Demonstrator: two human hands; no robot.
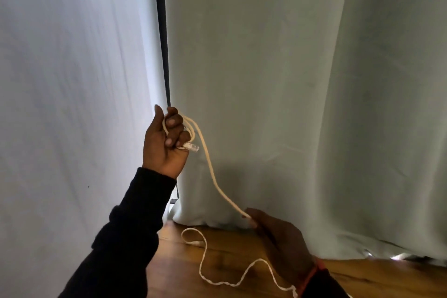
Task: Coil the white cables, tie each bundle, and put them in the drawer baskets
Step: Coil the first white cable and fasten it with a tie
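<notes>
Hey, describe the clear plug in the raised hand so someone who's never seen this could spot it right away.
Start at the dark pole between the curtains and follow it down to the left hand gripping cable loops. The clear plug juts right below the fingers; the other plug lies on the floor.

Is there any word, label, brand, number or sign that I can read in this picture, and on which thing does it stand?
None: no readable text shows anywhere.
The white cable and its clear plug, held in the left hand, bear no print that can be made out.
The curtains and the wooden floor are plain.
</notes>
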